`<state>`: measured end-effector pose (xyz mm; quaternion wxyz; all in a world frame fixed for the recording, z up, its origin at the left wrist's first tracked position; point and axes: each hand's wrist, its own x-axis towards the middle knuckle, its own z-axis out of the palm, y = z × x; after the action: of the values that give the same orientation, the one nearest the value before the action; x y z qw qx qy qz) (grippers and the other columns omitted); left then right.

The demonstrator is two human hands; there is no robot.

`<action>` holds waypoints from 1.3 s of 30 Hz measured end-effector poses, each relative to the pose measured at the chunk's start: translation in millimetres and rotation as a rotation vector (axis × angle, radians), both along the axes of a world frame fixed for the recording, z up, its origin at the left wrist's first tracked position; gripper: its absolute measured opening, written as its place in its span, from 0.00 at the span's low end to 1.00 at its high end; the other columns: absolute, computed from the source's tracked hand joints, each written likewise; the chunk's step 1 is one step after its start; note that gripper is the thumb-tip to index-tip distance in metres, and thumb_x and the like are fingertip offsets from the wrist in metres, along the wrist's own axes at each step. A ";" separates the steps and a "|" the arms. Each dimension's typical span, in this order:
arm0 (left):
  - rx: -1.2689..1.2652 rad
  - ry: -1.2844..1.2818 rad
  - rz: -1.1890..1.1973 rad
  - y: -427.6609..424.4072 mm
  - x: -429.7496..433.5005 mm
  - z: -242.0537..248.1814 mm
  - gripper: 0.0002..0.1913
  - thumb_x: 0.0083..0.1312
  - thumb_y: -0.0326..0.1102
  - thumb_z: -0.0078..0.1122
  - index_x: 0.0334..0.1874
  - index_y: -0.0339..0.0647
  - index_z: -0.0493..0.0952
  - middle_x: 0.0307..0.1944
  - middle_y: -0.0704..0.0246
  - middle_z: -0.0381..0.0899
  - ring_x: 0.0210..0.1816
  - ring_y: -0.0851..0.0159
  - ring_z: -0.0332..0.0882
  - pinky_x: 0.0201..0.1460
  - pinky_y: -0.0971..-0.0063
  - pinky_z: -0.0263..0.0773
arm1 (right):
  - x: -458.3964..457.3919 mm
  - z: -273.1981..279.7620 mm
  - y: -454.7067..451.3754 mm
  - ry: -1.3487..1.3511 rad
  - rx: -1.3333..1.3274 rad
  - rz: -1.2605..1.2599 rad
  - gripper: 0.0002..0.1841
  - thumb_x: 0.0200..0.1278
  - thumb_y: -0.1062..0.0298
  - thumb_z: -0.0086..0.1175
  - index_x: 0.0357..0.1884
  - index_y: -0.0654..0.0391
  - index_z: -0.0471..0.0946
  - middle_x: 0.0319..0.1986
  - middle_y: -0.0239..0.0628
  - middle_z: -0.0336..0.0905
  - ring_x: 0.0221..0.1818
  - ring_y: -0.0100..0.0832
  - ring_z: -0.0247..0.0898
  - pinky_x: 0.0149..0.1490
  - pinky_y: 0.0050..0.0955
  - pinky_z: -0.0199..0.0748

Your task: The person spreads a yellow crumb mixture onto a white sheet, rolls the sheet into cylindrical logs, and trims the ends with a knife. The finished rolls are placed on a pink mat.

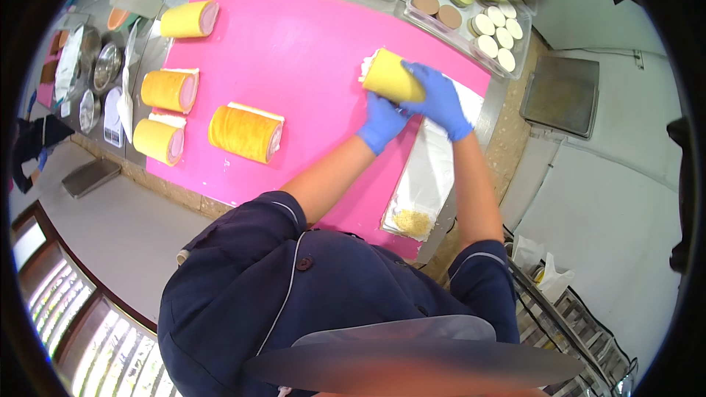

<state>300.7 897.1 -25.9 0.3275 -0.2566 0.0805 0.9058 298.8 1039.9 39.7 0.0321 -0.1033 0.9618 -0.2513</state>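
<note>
Both my hands wear blue gloves and hold one yellow cake roll [389, 74] over the right part of a pink mat [309, 66]. My left hand [383, 121] supports the roll's near side from below, while my right hand [436, 96] wraps its right end. White cream shows at the roll's left end. Another cake roll with a browned top [242, 132] lies on the mat to the left, and several more yellow rolls [160, 140] stand along the mat's left side, with pink filling at their ends. Under my right forearm lies a long board covered in white paper [424, 176], with pale crumbs [412, 223] at its near end.
A clear plastic tray [469, 47] with green, brown and white round pieces stands at the back right. Steel bowls [107, 66], a kitchen scale [113, 116] and a plastic container [135, 3] are at the left. Parts of other people show at the left and top right edges.
</note>
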 end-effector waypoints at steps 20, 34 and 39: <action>-0.459 -0.128 -0.014 -192.6 153.7 17.2 0.35 0.67 0.63 0.49 0.70 0.48 0.59 0.69 0.64 0.56 0.71 0.53 0.57 0.70 0.47 0.59 | 189.8 0.9 -90.0 0.224 -0.390 -0.379 0.21 0.63 0.60 0.59 0.58 0.49 0.78 0.52 0.43 0.78 0.54 0.44 0.74 0.59 0.39 0.70; -0.742 0.162 -1.041 -109.8 225.4 -13.4 0.37 0.72 0.62 0.41 0.72 0.37 0.59 0.59 0.60 0.70 0.61 0.60 0.68 0.64 0.64 0.65 | 435.7 -127.3 -43.0 -0.244 -0.559 -1.170 0.15 0.64 0.66 0.52 0.48 0.57 0.84 0.44 0.46 0.84 0.45 0.41 0.82 0.53 0.33 0.77; -0.696 0.078 -1.131 -100.6 223.1 -14.7 0.37 0.71 0.62 0.43 0.69 0.36 0.63 0.55 0.63 0.72 0.54 0.61 0.70 0.60 0.64 0.66 | 431.2 -106.4 -37.4 -0.351 -1.002 -1.177 0.15 0.65 0.70 0.51 0.50 0.63 0.82 0.40 0.42 0.85 0.42 0.32 0.83 0.44 0.27 0.78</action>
<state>523.8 796.5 -40.6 0.6472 -0.2328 0.5023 0.5240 730.0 1002.5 -66.7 -0.0053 0.4614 0.6118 -0.6425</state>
